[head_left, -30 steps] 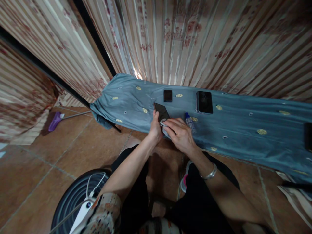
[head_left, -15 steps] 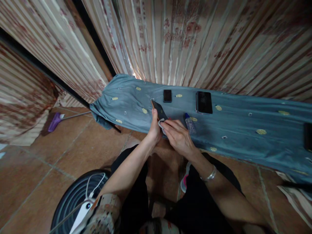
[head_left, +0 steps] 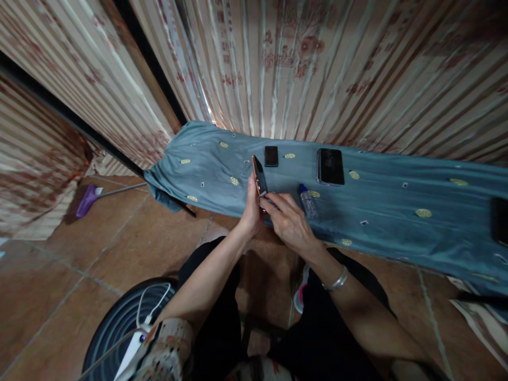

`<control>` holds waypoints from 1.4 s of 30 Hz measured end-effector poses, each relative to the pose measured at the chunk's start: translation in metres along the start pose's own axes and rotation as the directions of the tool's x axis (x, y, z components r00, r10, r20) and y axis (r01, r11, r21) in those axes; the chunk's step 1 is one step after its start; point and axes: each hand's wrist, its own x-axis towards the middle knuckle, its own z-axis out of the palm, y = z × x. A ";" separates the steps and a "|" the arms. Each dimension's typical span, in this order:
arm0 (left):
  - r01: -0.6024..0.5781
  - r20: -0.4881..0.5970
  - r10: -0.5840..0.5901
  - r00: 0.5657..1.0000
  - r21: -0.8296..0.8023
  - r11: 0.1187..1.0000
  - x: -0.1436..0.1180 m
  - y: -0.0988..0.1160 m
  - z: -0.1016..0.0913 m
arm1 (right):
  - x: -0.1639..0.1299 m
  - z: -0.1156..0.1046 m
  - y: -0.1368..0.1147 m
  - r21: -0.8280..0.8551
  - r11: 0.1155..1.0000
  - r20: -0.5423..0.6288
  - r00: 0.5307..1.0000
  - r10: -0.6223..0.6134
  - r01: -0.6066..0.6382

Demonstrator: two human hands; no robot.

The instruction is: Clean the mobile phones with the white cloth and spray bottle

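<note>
My left hand (head_left: 252, 211) grips a dark phone (head_left: 259, 174) with a copper-coloured edge, tipped up almost on its side above the front edge of a blue cloth-covered table (head_left: 397, 233). My right hand (head_left: 288, 219) presses a small pale wiping cloth (head_left: 263, 194) against the lower end of the phone. A small clear spray bottle (head_left: 307, 200) with a blue cap lies on the cloth just right of my right hand.
A small black phone (head_left: 271, 155) and a larger black phone (head_left: 330, 165) lie farther back on the table. Another dark device (head_left: 499, 221) sits at the far right edge. Patterned curtains hang behind. A purple broom (head_left: 88, 198) lies on the tiled floor at left; a round dark appliance with a white cable (head_left: 119, 323) stands near my left knee.
The phone in my left hand has tilted from nearly flat, screen up, to almost edge-on. My right hand with the cloth has stayed against its lower end.
</note>
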 end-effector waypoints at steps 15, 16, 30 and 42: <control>0.093 0.063 -0.095 0.994 0.029 0.995 -0.007 -0.022 -0.001 | 0.003 0.001 0.022 -0.050 0.990 0.017 0.991 0.135 -0.134; 0.094 0.057 -0.096 0.994 0.022 0.995 -0.007 -0.020 0.001 | 0.003 0.001 0.022 -0.044 0.990 0.022 0.991 0.135 -0.134; 0.170 -0.065 -0.174 0.983 -0.060 0.984 0.001 0.008 -0.003 | -0.014 0.000 -0.005 0.104 0.994 0.088 0.996 0.016 -0.025; 0.239 -0.033 -0.240 0.970 -0.019 0.971 0.001 0.004 -0.012 | -0.012 0.007 -0.002 0.058 0.998 0.038 0.999 0.011 -0.014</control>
